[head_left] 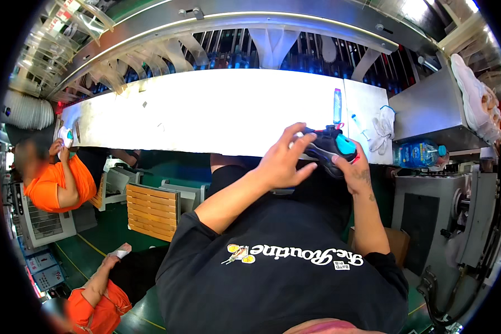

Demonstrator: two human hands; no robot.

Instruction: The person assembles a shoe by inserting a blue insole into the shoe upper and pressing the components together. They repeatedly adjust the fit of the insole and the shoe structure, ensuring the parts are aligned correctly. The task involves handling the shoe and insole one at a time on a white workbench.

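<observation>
White worktop (206, 111) runs right across this place. Far left, a person in orange (61, 181) has something white in hand, then comes a slatted wooden panel (152, 211). Left hand (281, 161) has fingers spread by the black shoe (321, 146), can't tell if that grip's holding anything. Shoe's at the worktop's near edge, blue tube (338, 106) just beyond. Right hand (357, 171) is clasped round its right end. Then a glove (381, 131) and a blue bottle (414, 155).
</observation>
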